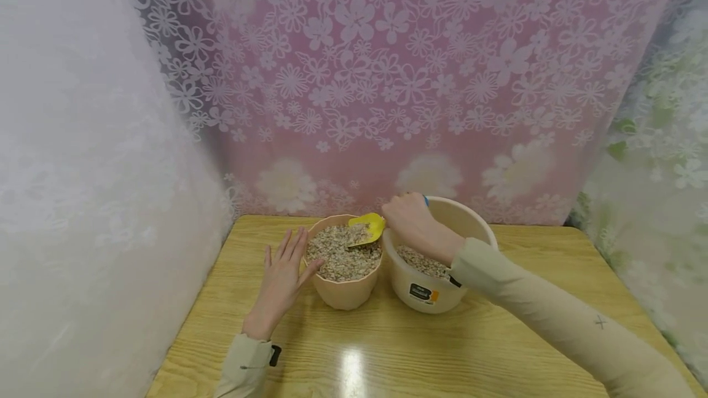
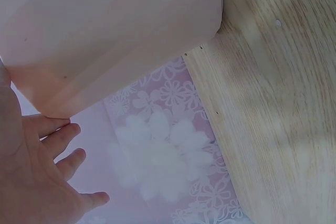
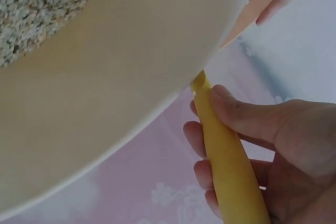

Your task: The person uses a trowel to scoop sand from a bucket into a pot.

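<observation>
My right hand (image 1: 410, 217) grips the yellow handle (image 3: 226, 156) of a scoop (image 1: 375, 226), thumb on one side and fingers curled round the other. The scoop's blade, with some flaky grain on it, lies over the peach pot (image 1: 345, 295), which is filled high with mixed grain flakes (image 1: 337, 257). Spread fingers of my left hand (image 1: 279, 284) touch the left side and rim of that pot; the left wrist view shows fingertips against its wall (image 2: 121, 35). Beneath my right forearm stands a cream bucket (image 1: 401, 281), holding more flakes (image 1: 423, 261) low inside.
Both containers stand side by side on a wooden table (image 1: 310, 355), near its back edge. A pink floral curtain (image 1: 354, 109) hangs behind, with pale sheets (image 1: 99, 171) at the sides. A few crumbs (image 2: 278, 23) lie on the tabletop.
</observation>
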A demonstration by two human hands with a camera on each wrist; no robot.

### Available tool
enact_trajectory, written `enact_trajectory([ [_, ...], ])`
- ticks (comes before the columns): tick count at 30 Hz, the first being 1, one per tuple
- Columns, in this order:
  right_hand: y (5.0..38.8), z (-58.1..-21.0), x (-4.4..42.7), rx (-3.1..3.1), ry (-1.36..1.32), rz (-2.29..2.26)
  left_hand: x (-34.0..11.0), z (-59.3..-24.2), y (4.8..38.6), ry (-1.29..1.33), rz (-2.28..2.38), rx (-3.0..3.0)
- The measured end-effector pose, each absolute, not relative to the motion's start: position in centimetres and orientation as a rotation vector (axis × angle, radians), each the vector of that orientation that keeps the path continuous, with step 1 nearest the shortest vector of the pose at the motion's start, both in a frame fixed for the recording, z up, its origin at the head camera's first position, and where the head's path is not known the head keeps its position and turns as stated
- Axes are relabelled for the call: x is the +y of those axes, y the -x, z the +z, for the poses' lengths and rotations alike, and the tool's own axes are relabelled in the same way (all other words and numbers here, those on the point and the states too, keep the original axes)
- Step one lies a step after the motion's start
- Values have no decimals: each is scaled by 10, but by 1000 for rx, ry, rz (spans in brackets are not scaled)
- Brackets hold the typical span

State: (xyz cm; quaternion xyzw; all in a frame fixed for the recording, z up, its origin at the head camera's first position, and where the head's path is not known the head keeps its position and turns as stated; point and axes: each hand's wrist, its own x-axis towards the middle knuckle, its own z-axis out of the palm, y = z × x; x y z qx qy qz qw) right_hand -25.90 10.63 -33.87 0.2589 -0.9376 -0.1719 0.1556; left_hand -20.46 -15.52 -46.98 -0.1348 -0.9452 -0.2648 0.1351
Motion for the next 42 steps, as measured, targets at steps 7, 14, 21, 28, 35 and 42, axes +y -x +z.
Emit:
enact_trajectory([
  [7, 252, -339, 118, -2399, -758, -636, -155, -471, 205, 391, -758, -2731],
  [14, 245, -331, 128, -2187, -824, -680, -155, -470, 204, 394, -774, -2736],
  [21, 235, -325, 148, -2334, -785, -307, -155, -472, 206, 395, -754, -2746],
  [28, 222, -328, 179, -2452, -679, -18, -155, -475, 206, 394, -709, -2721],
  [35, 213, -342, 213, -2510, -547, 29, -155, -475, 206, 408, -652, -2691],
  [42, 213, -358, 244, -2537, -517, 6, -154, -467, 205, 411, -605, -2722],
])
